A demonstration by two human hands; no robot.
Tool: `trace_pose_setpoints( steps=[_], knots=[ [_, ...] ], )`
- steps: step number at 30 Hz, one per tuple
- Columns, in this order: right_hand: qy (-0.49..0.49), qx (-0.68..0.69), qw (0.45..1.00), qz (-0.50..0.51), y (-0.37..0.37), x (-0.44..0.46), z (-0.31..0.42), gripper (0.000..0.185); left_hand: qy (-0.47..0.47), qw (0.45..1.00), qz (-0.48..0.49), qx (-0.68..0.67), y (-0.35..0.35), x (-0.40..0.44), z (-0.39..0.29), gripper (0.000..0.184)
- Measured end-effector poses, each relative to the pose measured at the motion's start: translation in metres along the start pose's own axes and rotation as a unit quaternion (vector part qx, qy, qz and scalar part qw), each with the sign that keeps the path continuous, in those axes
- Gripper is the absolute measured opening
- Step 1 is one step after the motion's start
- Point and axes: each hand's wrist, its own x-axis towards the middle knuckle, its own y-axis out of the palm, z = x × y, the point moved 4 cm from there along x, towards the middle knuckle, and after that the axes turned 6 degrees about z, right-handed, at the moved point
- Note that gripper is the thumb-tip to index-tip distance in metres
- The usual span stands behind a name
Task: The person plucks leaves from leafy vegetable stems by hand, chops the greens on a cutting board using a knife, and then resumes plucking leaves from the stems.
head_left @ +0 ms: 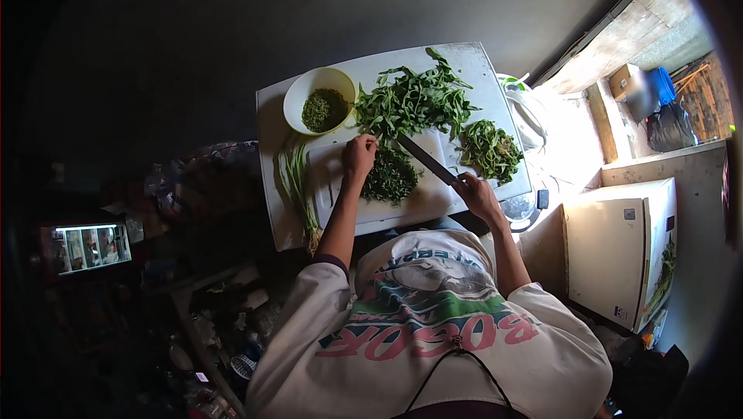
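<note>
My right hand (477, 194) is wrapped round the handle of a kitchen knife (426, 159). The blade slants up and left over the white cutting board (433, 198), its tip close to the leafy greens. My left hand (359, 155) is closed, fingertips together, at the left side of a pile of chopped greens (390, 179); what it pinches, if anything, is too small to name. Beyond the board lies a large heap of leafy greens (418, 100). A pale yellow bowl (296, 109) holding finely chopped greens (324, 109) stands just beyond my left hand.
Spring onions (294, 187) lie along the left side of the white table (480, 71). Another heap of wilted leaves and stems (492, 153) sits at its right. A white fridge (611, 253) stands off to the right, and a lit screen (90, 248) glows at far left.
</note>
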Motion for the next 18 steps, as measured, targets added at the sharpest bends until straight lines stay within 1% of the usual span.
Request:
trace_pose_setpoints(
  steps=[1,2,4,5,6,8,9,11,13,15,16,18],
  knots=[
    [0.021,-0.019,1.000,0.009,-0.001,0.004,-0.002,0.030,-0.004,1.000,0.009,-0.014,0.000,0.002,0.000,0.013],
    [0.021,-0.017,1.000,0.010,0.000,0.008,-0.007,0.030,-0.005,1.000,0.010,-0.013,0.000,0.003,0.000,0.013],
    [0.007,0.065,0.998,0.013,0.014,0.020,-0.026,0.034,-0.014,1.000,-0.016,-0.013,-0.007,0.004,-0.005,0.011],
    [0.021,0.129,0.991,0.008,0.029,0.028,-0.046,0.038,-0.024,1.000,-0.015,-0.004,-0.007,0.005,-0.002,0.012],
    [0.020,0.131,0.991,0.009,0.032,0.028,-0.045,0.038,-0.025,1.000,-0.015,-0.001,-0.008,0.005,0.000,0.012],
    [0.029,0.293,0.956,-0.010,0.041,0.031,-0.044,0.036,-0.045,0.999,-0.012,-0.015,-0.008,0.007,0.004,0.014],
    [0.075,0.320,0.944,0.017,0.040,0.030,-0.040,0.037,-0.047,0.999,-0.013,-0.013,-0.007,0.008,0.009,0.014],
    [0.073,0.330,0.940,0.033,0.036,0.032,-0.029,0.038,-0.012,0.998,-0.010,-0.063,-0.002,0.010,0.015,0.020],
    [0.071,0.339,0.937,0.050,0.042,0.038,-0.027,0.039,-0.011,0.996,-0.007,-0.086,-0.003,0.010,0.013,0.021],
    [0.022,0.263,0.965,0.003,0.043,0.049,-0.022,0.037,-0.008,0.994,-0.004,-0.109,-0.003,0.011,0.013,0.023],
    [0.022,0.263,0.964,0.004,0.043,0.052,-0.019,0.037,-0.007,0.993,0.004,-0.121,-0.002,0.011,0.014,0.024],
    [0.037,0.147,0.988,0.004,0.042,0.057,-0.011,0.033,-0.008,0.991,0.011,-0.133,0.002,0.012,0.021,0.025]
  ],
)
